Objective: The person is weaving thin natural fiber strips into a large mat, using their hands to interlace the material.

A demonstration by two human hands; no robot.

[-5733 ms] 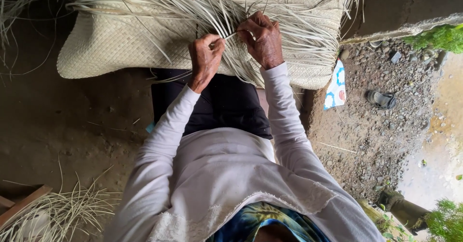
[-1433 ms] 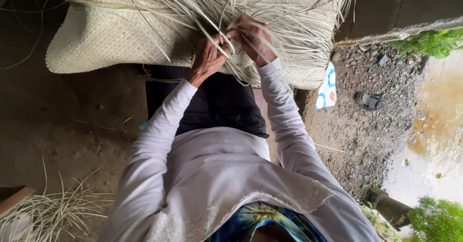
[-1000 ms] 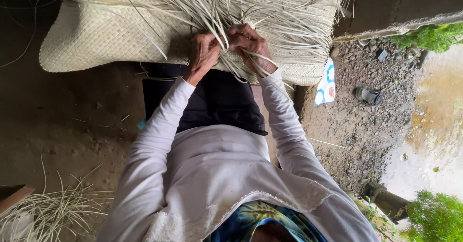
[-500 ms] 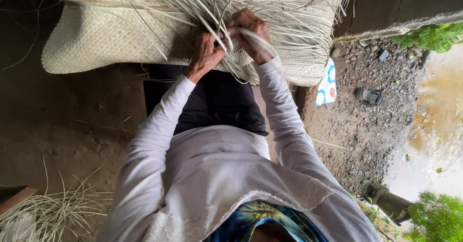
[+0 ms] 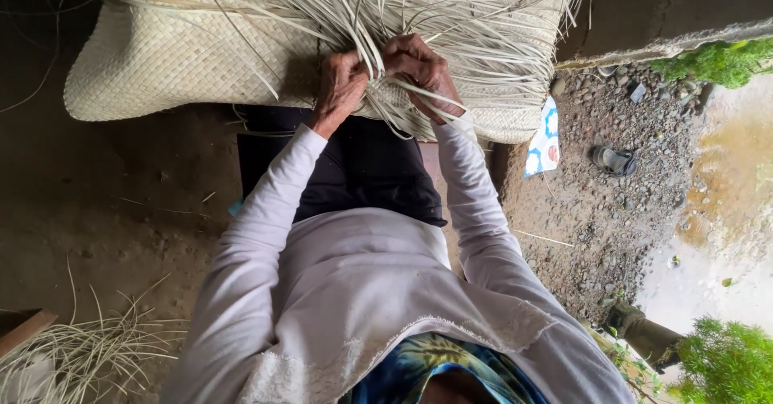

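A pale woven mat (image 5: 173,62) lies across my lap, with many loose flat strips (image 5: 451,25) fanning out from its unfinished edge. My left hand (image 5: 340,86) grips a few of these strips near the mat's middle. Right beside it, almost touching, my right hand (image 5: 419,66) is closed on other strips, which cross over its fingers. I wear long white sleeves, and a dark cloth (image 5: 362,170) covers my lap under the mat.
A bundle of loose pale strips (image 5: 72,356) lies on the dirt floor at lower left. At right are gravel, a white and blue wrapper (image 5: 543,140), a dark sandal (image 5: 612,161), a concrete ledge (image 5: 668,37) and green plants (image 5: 725,364).
Over the last seconds both hands have drawn together on the strips. In the last half second my right hand dropped slightly and the strip looped over it has flattened.
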